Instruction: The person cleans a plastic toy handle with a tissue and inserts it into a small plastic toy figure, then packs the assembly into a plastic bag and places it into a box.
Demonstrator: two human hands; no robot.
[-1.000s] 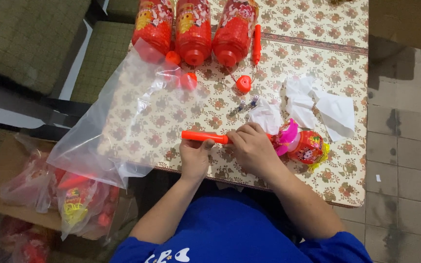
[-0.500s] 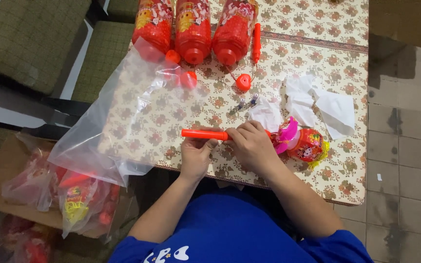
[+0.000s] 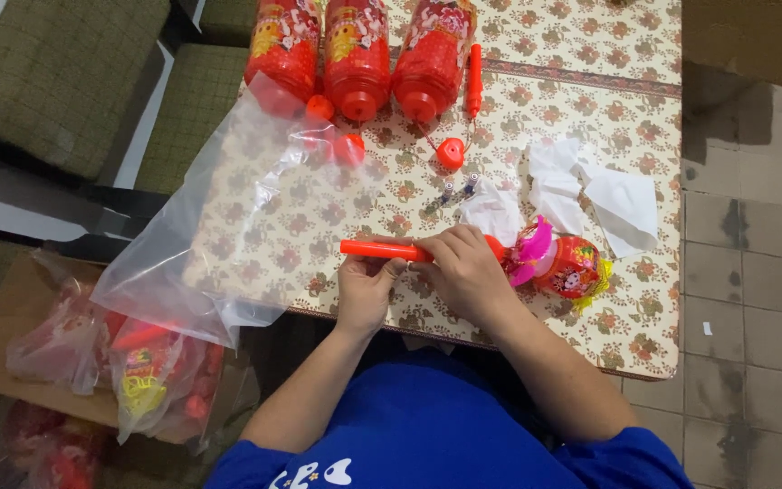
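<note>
I see a table (image 3: pixel 590 54) with a flowered cloth under both hands. Left of my left hand (image 3: pixel 364 292) a big clear plastic bag (image 3: pixel 228 235) lies across the table edge, covering part of the cloth. Below and further left sits a cardboard box (image 3: pixel 20 308) with packed red toys in bags. Beyond the hands, at the far side, three red lanterns (image 3: pixel 355 50) lie side by side, one red stick (image 3: pixel 474 80) just right of them. Right of my right hand (image 3: pixel 468 272) are about three white paper pieces (image 3: pixel 622 204). A red lantern toy (image 3: pixel 572 267) with pink trim lies touching that hand's far side; its red handle (image 3: pixel 377 248) runs leftward. Both hands are curled shut on the handle, left below it, right over its middle. One red heart piece (image 3: pixel 450 152) and two small batteries (image 3: pixel 459 188) lie just beyond the right hand.
</note>
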